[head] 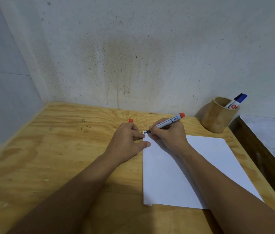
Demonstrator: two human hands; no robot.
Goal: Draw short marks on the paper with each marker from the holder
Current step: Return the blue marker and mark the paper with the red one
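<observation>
Round wooden cup holder [218, 115] far right on the tabletop, against the wall; inside it two markers [235, 101] lean right, one blue-capped, one dark-capped, lower barrels hidden by the cup wall. Rough plywood tabletop [57, 149], grainy, pale patches. White rectangular paper sheet [201, 166] lies flat, centre-right, near-left corner slightly folded. Right hand [169, 135] grip clenched around a white-barrelled marker with orange-red end plug [169, 122], tip down on the sheet's far-left corner, beside a few short dark marks [145, 132]; marks partly covered by fingers, count unclear. Left hand [126, 141] rests on the tabletop at the sheet's left edge, thumb and a fingertip touching the paper; grip closed on a small orange-red cap [130, 120], only its top showing above the knuckles. Stained, speckled concrete wall [133, 56] behind. Grey slab [272, 137] at far right, cut off by the frame.
</observation>
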